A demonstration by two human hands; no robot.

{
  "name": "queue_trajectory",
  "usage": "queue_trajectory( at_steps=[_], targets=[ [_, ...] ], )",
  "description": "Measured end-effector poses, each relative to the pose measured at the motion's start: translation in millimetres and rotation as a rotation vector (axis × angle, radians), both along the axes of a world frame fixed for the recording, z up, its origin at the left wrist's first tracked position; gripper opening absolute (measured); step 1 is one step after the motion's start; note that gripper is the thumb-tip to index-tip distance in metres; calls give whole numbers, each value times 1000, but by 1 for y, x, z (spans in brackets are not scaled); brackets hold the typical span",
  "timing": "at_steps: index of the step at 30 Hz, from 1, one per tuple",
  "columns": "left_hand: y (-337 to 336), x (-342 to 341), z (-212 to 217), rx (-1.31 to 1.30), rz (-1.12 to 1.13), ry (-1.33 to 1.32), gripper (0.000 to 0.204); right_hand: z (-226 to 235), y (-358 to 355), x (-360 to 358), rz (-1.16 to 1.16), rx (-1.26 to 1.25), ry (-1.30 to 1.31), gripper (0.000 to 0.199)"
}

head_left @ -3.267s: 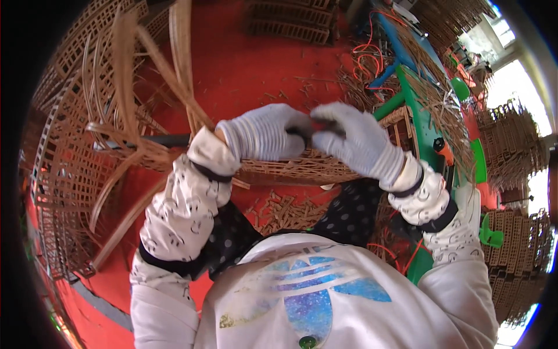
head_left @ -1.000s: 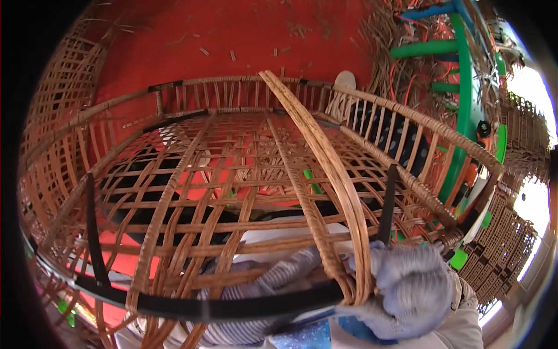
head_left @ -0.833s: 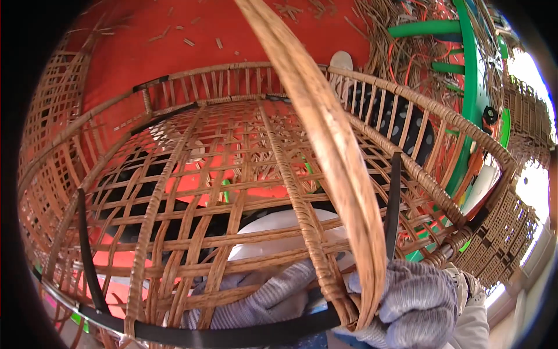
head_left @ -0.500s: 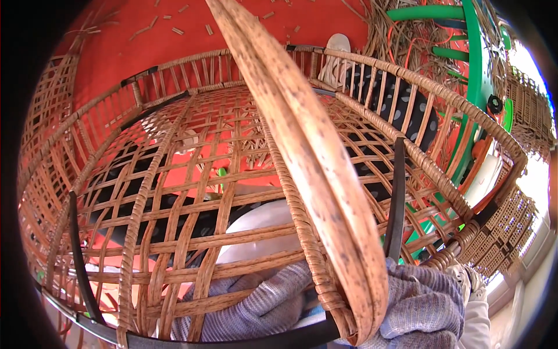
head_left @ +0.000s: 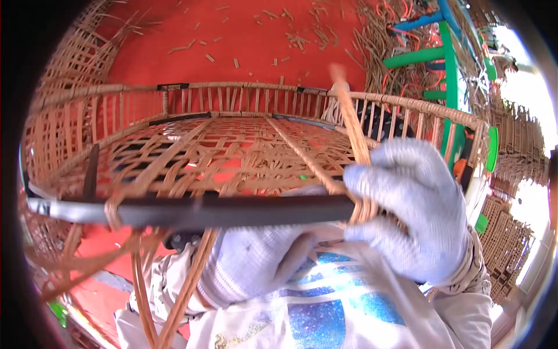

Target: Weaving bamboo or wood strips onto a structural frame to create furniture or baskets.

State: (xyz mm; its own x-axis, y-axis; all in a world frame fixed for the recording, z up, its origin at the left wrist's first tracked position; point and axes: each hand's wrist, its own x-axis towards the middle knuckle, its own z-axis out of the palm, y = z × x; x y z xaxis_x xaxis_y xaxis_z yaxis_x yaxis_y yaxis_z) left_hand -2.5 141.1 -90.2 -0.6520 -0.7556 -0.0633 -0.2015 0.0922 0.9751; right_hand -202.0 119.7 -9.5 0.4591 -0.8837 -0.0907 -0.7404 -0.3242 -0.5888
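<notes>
Both my hands wear grey-white knit gloves. My right hand [head_left: 415, 209] is at the right end of a dark frame bar [head_left: 250, 212], its fingers closed round a flat tan wicker strip [head_left: 352, 119] that rises past the fingertips. Strands of the same wicker are wrapped round the bar between its thumb and fingers. Below the bar, close against it, is my left hand [head_left: 258, 264]; its fingers look curled, and what they hold is hidden. Beyond the bar spreads an open-weave wicker basket [head_left: 232, 151] with a railed rim. Loose strands [head_left: 139, 285] hang from its near left side.
Short wicker offcuts [head_left: 296, 41] lie scattered on the red floor [head_left: 174, 29]. A green frame [head_left: 447, 87] stands at the right beside a heap of loose strands [head_left: 378, 52]. Woven panels [head_left: 503, 232] are farther right, and another woven piece [head_left: 75, 70] is at far left.
The basket has tilted, and its near bar now crosses in front of my body. My right hand has risen with the strip, which swung away from the camera. Loose strands now show at the lower left.
</notes>
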Motion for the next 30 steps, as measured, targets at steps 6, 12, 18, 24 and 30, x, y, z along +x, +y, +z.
queue_trajectory(
  at_steps=[6, 12, 18, 24, 30],
  targets=[
    [2, -25, 6, -360, 160, -301, 37, 8, -10, -6, 52, -231, 90, 38],
    [2, -37, 17, -350, 111, -482, 55, 9, -20, -8, 5, 13, 29, 34],
    [5, -40, 14, -255, 106, -310, 40, 25, -23, -1, -178, 423, -39, 40],
    [16, -36, 4, -220, 147, -274, 51, 17, -33, -4, -213, 614, -189, 37],
    [24, -45, -33, -219, 409, 208, 29, 10, -38, -8, -119, 635, -98, 38]
  ],
)
